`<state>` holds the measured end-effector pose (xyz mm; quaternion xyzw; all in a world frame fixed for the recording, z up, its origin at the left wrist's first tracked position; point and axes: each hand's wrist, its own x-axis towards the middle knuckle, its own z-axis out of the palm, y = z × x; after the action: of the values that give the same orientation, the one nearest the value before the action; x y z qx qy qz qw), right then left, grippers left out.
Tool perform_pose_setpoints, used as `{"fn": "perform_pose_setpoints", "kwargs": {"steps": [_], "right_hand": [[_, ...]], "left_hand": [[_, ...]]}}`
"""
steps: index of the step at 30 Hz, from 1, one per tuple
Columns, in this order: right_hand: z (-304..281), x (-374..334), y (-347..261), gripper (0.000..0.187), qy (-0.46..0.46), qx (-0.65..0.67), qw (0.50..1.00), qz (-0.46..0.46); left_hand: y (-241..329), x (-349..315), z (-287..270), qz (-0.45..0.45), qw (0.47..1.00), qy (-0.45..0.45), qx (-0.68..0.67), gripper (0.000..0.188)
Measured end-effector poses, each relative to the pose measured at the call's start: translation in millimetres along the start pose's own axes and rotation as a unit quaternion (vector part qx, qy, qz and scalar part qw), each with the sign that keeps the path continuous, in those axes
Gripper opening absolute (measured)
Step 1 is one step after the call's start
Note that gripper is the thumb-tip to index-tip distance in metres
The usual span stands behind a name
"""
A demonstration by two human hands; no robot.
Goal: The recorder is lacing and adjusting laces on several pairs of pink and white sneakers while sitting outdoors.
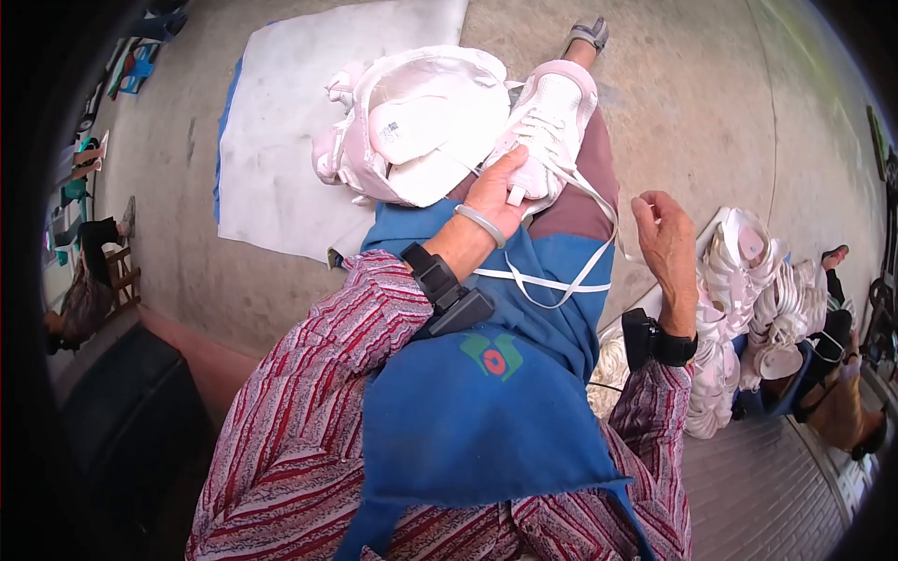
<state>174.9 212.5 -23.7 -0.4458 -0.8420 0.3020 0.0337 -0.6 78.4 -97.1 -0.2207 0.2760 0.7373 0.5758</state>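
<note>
A blue bin (753, 404) at the right is heaped with white shoe parts (748, 309); its wall shows only as a dark blue strip under the heap. On the grey cloth (281, 140) spread over the concrete floor (683, 103) sits a pile of pale pink uppers (412, 122), insoles turned up, touching the person's knee.

The shoe (547, 117) lies on the lap, over a blue apron (486, 402), toe pointing away. It is white with a pink collar, and its white lace (561, 280) is threaded through the upper eyelets, then hangs in a loose loop across the apron.

The left hand (496, 192) presses on the shoe's near side, fingers curled round the tongue area and closed on the shoe (a grey bangle sits at the wrist). The right hand (666, 238) is raised just beside the shoe, fingers pinched together on the lace end; the pinch itself is too small to see clearly.

The shoe's sole and far side are hidden. Both forearms carry dark strapped devices. Other people at the left and right rims are cut off and bent by the lens.
</note>
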Motion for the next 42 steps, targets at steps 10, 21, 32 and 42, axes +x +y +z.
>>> {"fn": "perform_pose_setpoints", "kwargs": {"steps": [10, 21, 32, 42], "right_hand": [[-112, 32, 53, 0.023, 0.172, 0.154, 0.973, 0.005], [-154, 50, 15, 0.031, 0.165, 0.548, 0.806, -0.148], [52, 32, -56, 0.022, 0.042, 0.194, 0.96, -0.197], [56, 29, -64, 0.011, 0.031, 0.103, 0.98, -0.17]], "left_hand": [[-3, -1, -7, -0.016, 0.999, -0.029, 0.023, 0.043], [0, -6, -14, -0.004, 0.999, -0.032, 0.042, 0.041], [8, -7, -14, -0.045, 0.995, -0.09, 0.014, 0.045], [7, -9, -13, -0.054, 0.993, -0.101, 0.009, 0.042]]}}
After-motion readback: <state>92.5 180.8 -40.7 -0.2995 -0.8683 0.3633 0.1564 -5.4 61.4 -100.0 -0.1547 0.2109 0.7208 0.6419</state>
